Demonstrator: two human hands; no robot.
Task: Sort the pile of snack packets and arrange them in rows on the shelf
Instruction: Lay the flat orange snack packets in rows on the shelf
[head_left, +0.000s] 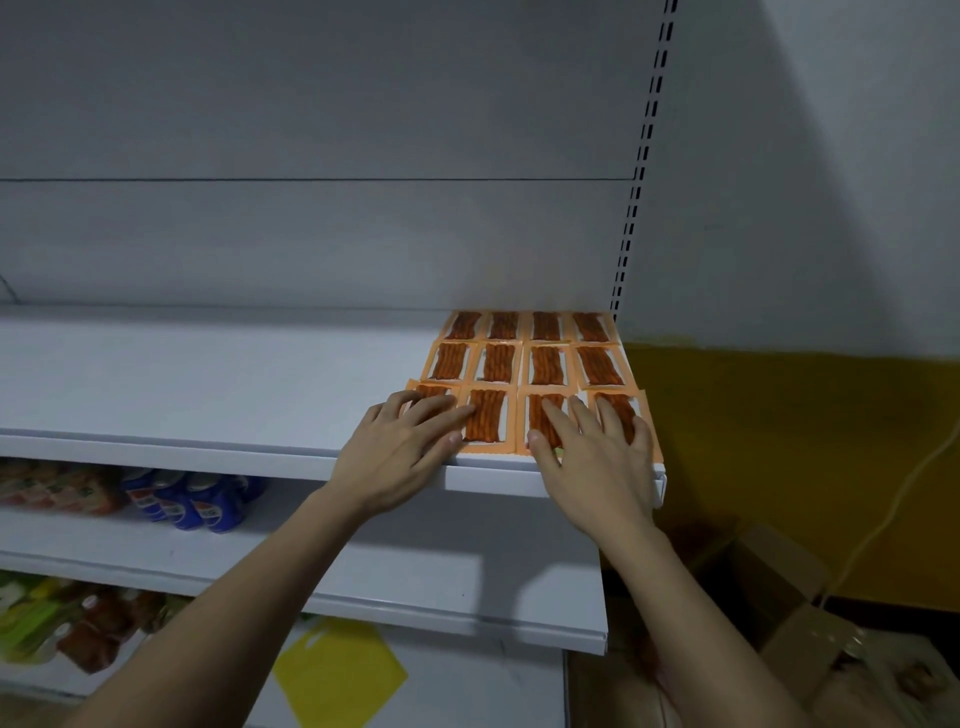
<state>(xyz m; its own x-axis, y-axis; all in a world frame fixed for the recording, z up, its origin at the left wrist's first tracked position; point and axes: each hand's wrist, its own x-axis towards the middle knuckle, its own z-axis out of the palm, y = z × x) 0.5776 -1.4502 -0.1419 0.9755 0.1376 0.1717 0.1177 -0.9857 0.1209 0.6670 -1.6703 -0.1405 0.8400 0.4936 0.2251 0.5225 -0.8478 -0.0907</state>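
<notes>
Because the left hand (410, 441) and right hand (597, 441) press flat, fingers straight, gripping nothing, on the front-row snack packets (485, 421) at centre frame, a push could slide them off the shelf (208, 384) edge.

We see orange snack packets (540, 364) with clear windows showing reddish-brown sticks, on a white shelf (208, 384). Below that shelf stand blue cans (192, 501), and lower still green and dark red packets (67, 623) and a yellow sheet (337, 675). Right of it, the wall's lower band (779, 441) is mustard yellow.
</notes>
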